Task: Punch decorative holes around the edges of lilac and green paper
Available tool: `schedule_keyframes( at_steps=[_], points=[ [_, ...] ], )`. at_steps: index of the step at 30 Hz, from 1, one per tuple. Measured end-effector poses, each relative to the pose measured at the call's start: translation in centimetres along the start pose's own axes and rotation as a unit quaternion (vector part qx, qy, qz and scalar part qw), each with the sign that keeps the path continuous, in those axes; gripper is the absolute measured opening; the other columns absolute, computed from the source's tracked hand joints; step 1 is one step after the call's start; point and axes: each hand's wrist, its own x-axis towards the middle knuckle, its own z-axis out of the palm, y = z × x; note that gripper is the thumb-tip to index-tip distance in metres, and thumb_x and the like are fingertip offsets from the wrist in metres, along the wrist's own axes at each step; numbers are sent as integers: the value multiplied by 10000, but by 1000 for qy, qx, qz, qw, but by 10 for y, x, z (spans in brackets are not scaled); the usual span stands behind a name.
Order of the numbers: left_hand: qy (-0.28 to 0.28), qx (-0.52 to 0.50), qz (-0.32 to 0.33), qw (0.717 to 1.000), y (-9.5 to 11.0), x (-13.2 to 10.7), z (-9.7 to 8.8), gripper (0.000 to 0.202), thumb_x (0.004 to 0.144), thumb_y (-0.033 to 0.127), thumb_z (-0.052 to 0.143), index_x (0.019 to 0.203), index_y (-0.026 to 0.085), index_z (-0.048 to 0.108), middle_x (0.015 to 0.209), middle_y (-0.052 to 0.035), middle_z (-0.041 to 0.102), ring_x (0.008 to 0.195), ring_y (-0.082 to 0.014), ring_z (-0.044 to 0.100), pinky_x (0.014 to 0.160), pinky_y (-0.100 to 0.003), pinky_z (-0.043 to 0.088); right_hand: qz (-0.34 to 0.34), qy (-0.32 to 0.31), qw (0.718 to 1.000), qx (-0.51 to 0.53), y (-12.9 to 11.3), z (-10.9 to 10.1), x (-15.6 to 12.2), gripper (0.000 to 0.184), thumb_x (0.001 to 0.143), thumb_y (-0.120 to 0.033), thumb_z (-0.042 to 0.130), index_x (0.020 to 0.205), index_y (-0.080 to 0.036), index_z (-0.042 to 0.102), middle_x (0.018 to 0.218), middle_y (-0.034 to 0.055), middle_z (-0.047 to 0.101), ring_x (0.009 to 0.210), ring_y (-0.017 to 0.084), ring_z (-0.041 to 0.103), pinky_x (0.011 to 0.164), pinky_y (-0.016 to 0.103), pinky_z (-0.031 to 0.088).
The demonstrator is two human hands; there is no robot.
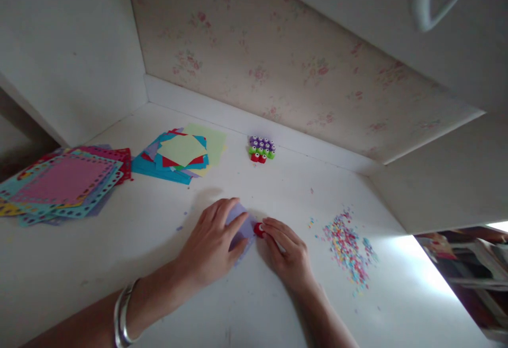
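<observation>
My left hand (208, 239), a silver bangle on its wrist, holds a sheet of purple paper (246, 227) on the white table. Its thumb and fingers lie apart over the sheet, and the palm hides part of it. In my right hand (292, 255) is a small red paper punch (259, 230), gripped between thumb and fingertips. The punch sits at the sheet's right edge. Whether the paper is inside its slot I cannot tell.
Several purple, green and red paper punches (261, 145) stand in rows near the wall. Coloured paper (184, 151) is stacked left of them. Farther left lie sheets with punched borders (67, 178). Tiny paper cutouts (349, 250) are heaped at right.
</observation>
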Motion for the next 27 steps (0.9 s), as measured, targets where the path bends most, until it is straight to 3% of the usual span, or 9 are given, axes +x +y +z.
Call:
schedule_keyframes(
  at_steps=[7,14,21,27],
  points=[
    [-77,-19,48,996,-6,1,-5,282,846,256,602,1124,252,649,1265,-71,600,1266,-296,471,1130,-531,264,14,-13,1000,5,3,1,-4,284,936,-147,553,1166,-247,687,1117,65,727,1030,201,694,894,370,608],
    [-73,-13,27,997,-1,0,-7,343,804,376,674,1125,257,650,1203,-78,604,1201,-329,489,1084,-542,269,1,-4,1000,-8,2,2,-5,290,915,-140,587,1163,-250,690,1098,63,734,1007,203,702,885,359,609],
    [-73,-3,34,997,-2,-3,-4,375,797,382,676,1148,256,636,1204,-82,606,1194,-335,480,1058,-551,262,-13,12,999,-31,5,4,-6,355,895,-121,604,1218,-259,655,1114,65,731,1056,225,688,894,376,604],
    [-83,7,39,996,-2,-4,-6,386,792,395,684,1149,255,635,1212,-87,605,1197,-349,482,1035,-569,270,-1,20,999,-41,2,6,-7,342,895,-142,623,1218,-253,633,1078,48,748,939,200,734,834,313,626]
  ],
)
